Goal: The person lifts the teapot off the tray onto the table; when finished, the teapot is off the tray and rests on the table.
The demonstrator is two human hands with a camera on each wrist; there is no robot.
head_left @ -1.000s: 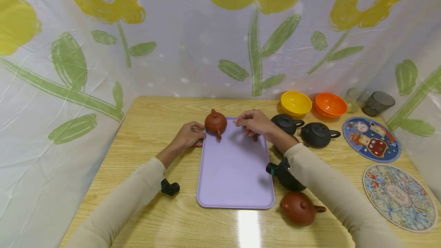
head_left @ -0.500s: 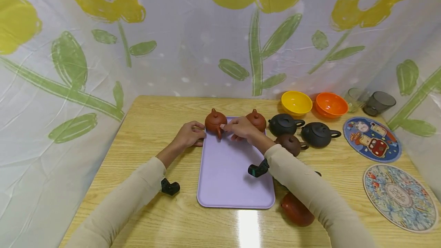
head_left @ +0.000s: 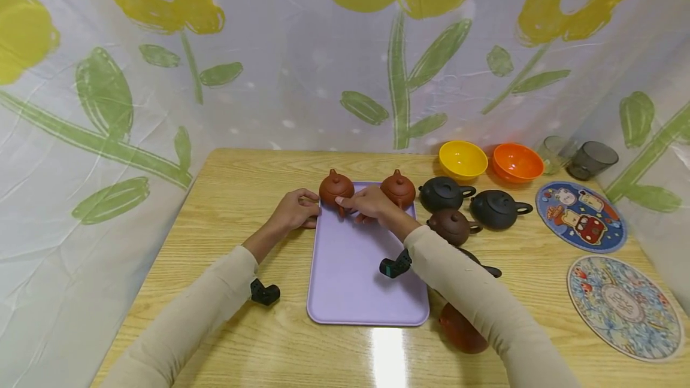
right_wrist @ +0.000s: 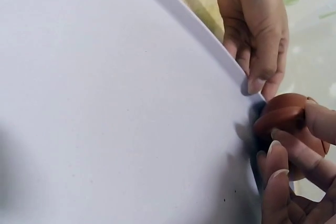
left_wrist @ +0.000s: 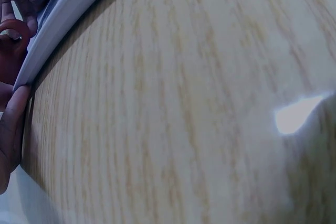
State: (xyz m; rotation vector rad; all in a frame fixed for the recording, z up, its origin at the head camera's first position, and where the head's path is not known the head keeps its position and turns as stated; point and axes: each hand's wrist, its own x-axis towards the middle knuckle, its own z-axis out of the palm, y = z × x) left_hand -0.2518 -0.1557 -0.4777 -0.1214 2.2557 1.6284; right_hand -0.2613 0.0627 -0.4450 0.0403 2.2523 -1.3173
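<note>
On the far end of a lilac tray (head_left: 369, 292) sit two reddish-brown clay teapots, their spouts pointing to the back wall. My right hand (head_left: 373, 203) is at the left teapot (head_left: 335, 187). In the right wrist view, thumb and index finger pinch that teapot's handle (right_wrist: 278, 117), other fingers loosely bent below. The right teapot (head_left: 398, 188) stands untouched at the tray's far right corner. My left hand (head_left: 293, 211) grips the tray's left rim near the left teapot; in the right wrist view its thumb lies over the rim.
Right of the tray stand black teapots (head_left: 442, 194), a dark brown teapot (head_left: 450, 227) and a red-brown teapot (head_left: 462, 331), partly under my right sleeve. Beyond are a yellow bowl (head_left: 462, 160), an orange bowl (head_left: 517, 163), two glasses (head_left: 590, 161) and two round mats (head_left: 582, 217).
My right hand has left the right teapot and moved left across the tray to the left teapot's handle. The left hand stays on the rim.
</note>
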